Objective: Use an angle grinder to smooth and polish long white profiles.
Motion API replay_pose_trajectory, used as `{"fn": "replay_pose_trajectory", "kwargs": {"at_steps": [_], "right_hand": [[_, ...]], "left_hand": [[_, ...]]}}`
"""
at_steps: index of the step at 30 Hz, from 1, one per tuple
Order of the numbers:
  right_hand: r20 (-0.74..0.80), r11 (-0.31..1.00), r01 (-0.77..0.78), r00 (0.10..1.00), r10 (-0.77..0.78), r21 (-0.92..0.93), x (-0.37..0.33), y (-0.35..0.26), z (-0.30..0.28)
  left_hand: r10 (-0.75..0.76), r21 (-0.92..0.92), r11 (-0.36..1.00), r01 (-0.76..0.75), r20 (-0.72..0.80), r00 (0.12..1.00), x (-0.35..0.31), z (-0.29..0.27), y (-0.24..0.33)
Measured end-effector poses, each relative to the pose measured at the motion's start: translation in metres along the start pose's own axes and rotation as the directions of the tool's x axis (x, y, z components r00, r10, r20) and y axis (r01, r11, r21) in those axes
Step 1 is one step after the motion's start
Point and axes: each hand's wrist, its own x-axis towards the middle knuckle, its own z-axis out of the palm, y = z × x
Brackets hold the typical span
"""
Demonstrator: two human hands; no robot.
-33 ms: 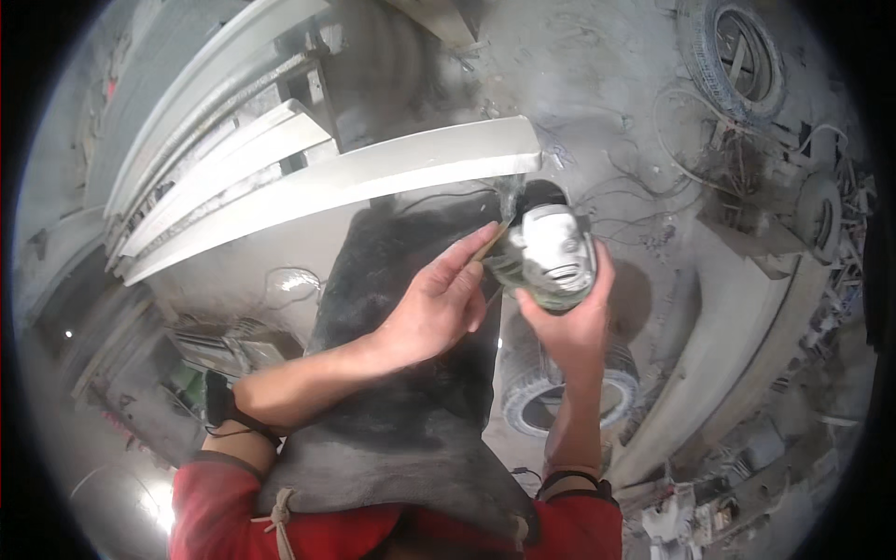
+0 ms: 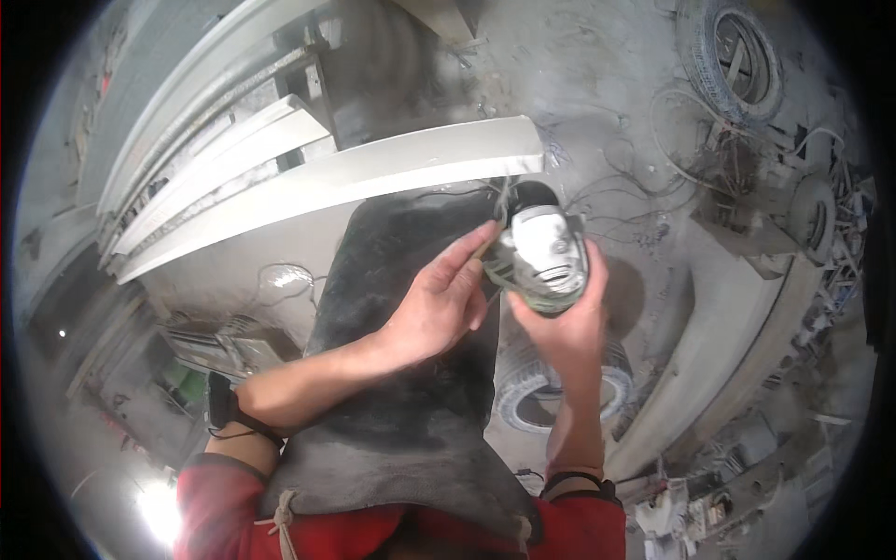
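Two grips: right hand (image 2: pixel 567 327) clasps a silvery, greenish object (image 2: pixel 549 250); left hand (image 2: pixel 437 306) pinches a stick (image 2: pixel 485 245).

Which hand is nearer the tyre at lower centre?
Right. The right hand is just above the tyre in the picture; the left hand is farther off, up and to its left.

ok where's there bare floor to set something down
The floor looks most open between the long pale panel and upper-right tyre; a smaller patch lies left of the dark apron, partly taken by a wire loop. Crowded: cables beyond the right hand, and the scrap pile at the far right.
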Motion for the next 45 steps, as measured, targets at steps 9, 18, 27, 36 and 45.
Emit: {"fn": "replay_pose_trajectory", "kwargs": {"at_steps": [9,18,27,36,45], "right_hand": [[0.513,0.942,0.149,0.858,0.027,-0.299,0.035,-0.083,0.126],[0.362,0.962,-0.079,0.916,0.174,-0.262,0.060,-0.081,0.053],[0.251,0.965,0.159,0.962,-0.104,-0.208,0.056,-0.057,0.048],[0.084,0.973,-0.230,0.969,0.232,-0.033,0.075,-0.055,-0.019],[0.330,0.960,0.093,0.944,-0.001,-0.263,0.075,-0.053,0.014]], "left_hand": [[-0.016,-0.381,0.924,-0.039,-0.142,0.990,-0.034,-0.128,-0.012],[-0.058,-0.287,0.955,0.077,0.075,0.996,0.024,-0.056,0.028],[-0.049,-0.248,0.968,0.047,0.000,0.999,0.033,-0.043,0.013],[-0.111,-0.166,0.975,0.150,0.226,0.968,0.072,0.030,0.059],[-0.211,-0.181,0.962,0.206,-0.010,0.977,0.043,-0.007,0.044]]}}
